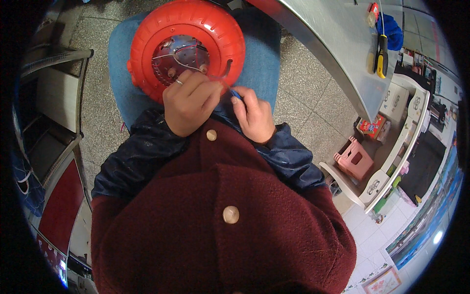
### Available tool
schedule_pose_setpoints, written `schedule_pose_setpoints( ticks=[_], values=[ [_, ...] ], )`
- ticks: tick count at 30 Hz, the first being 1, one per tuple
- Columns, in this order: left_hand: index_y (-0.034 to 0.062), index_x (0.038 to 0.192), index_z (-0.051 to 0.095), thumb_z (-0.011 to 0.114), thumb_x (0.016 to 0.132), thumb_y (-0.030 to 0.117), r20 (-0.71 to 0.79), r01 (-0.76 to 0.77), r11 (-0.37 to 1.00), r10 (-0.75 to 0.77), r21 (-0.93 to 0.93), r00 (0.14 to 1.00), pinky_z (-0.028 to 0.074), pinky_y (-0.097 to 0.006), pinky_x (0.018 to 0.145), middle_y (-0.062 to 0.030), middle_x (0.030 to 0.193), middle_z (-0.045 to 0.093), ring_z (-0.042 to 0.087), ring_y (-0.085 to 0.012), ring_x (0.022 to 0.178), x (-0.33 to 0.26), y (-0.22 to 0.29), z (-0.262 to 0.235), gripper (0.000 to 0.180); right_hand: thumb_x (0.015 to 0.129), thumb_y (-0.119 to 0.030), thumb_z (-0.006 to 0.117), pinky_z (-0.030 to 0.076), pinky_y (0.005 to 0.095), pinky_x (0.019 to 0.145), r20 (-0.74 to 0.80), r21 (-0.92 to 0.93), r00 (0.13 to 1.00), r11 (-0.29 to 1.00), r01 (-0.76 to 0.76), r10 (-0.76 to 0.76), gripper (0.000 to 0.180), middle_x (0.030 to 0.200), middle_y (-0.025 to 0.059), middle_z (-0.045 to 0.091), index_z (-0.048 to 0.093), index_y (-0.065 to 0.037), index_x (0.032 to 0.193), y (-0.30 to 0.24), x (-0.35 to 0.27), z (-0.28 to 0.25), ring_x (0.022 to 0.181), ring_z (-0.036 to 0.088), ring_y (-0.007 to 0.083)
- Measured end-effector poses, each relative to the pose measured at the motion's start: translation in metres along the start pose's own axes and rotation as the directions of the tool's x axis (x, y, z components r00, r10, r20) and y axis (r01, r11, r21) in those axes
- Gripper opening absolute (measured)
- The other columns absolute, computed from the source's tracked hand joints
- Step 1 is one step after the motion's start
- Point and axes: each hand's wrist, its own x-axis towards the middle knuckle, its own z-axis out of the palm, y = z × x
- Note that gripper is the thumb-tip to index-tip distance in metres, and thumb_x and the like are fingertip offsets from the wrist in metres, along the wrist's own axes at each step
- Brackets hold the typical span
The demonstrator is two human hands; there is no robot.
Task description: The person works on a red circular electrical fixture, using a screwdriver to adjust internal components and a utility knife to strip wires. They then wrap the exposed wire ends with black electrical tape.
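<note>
Resting on lap, round red housing (pixel 188 46), wired metal inside, left hand (pixel 188 100) curled on rim, right hand (pixel 254 115) pinching blue tool (pixel 236 94)

head-worn fisheye view, facing straight down, close over the lap, floor curving at the rim
</note>
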Motion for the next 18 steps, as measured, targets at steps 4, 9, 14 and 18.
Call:
schedule_pose_setpoints(
  ticks=[4,9,14,18],
  values=[
    [0.0080,0.084,0.065,0.074,0.070,-0.003,-0.009,-0.026,0.999,0.026,-0.022,1.000,0.050,-0.038,0.056,-0.0064,0.077,0.058,0.061,-0.0278,0.069,0.0004,0.0002,-0.0007,0.020,0.097,-0.013,0.063,0.054,0.0474,0.065,0.007,-0.014,1.000,1.000,-0.003,0.003,0.023,0.086,0.0207,0.069,0.057,-0.005,0.118,-0.0001,-0.0028,-0.0037,0.076,0.069,0.0401],
    [0.0072,0.086,0.066,0.074,0.069,-0.003,-0.010,-0.034,0.999,0.034,-0.034,0.999,0.050,-0.038,0.056,-0.0063,0.077,0.058,0.061,-0.0272,0.069,-0.0010,-0.0002,0.0001,0.021,0.097,-0.014,0.063,0.054,0.0473,0.065,-0.003,-0.028,1.000,1.000,-0.013,0.013,0.022,0.085,0.0204,0.069,0.058,-0.006,0.117,-0.0031,-0.0028,-0.0037,0.076,0.069,0.0398],
    [0.0067,0.089,0.067,0.074,0.068,-0.003,0.009,-0.068,0.997,0.068,-0.023,0.998,0.050,-0.037,0.056,-0.0062,0.078,0.058,0.060,-0.0270,0.068,-0.0027,-0.0021,-0.0013,0.024,0.096,-0.014,0.063,0.054,0.0477,0.064,0.002,-0.028,1.000,1.000,0.002,-0.002,0.021,0.081,0.0195,0.068,0.059,-0.006,0.115,-0.0019,0.0019,-0.0034,0.074,0.068,0.0395],
    [0.0057,0.091,0.068,0.074,0.068,-0.003,-0.012,-0.085,0.995,0.084,-0.059,0.996,0.050,-0.036,0.056,-0.0063,0.079,0.058,0.060,-0.0267,0.068,-0.0032,-0.0037,0.0010,0.026,0.096,-0.014,0.064,0.053,0.0478,0.063,0.010,-0.060,1.000,0.998,0.006,-0.005,0.022,0.080,0.0196,0.068,0.059,-0.006,0.116,-0.0014,-0.0018,-0.0086,0.073,0.068,0.0394]
  ],
)
